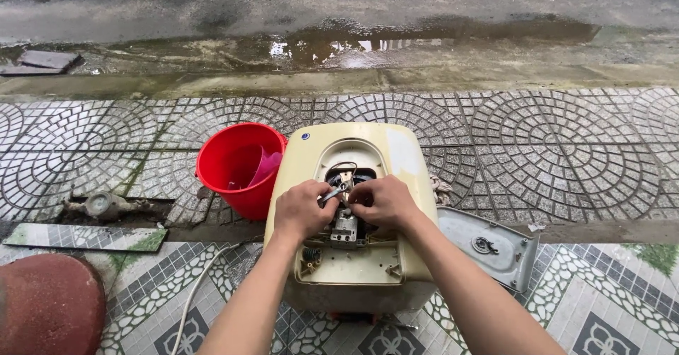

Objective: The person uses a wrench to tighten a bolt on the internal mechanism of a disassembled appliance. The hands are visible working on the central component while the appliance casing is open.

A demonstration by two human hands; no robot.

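Both hands curled tight inside the opened service bay of a cream water heater [353, 206] lying on its back. Left hand [303, 210] pinches a thin dark tool or wire end, can't tell which; right hand [384, 201] closed on small parts by the grey metal bracket [345, 228], steadying them. Heater laid flat so the bay faces up. Grey cover plate [488, 245] lies just right of it. Red bucket [237, 167] with a pink scoop stands near left, on patterned paving.
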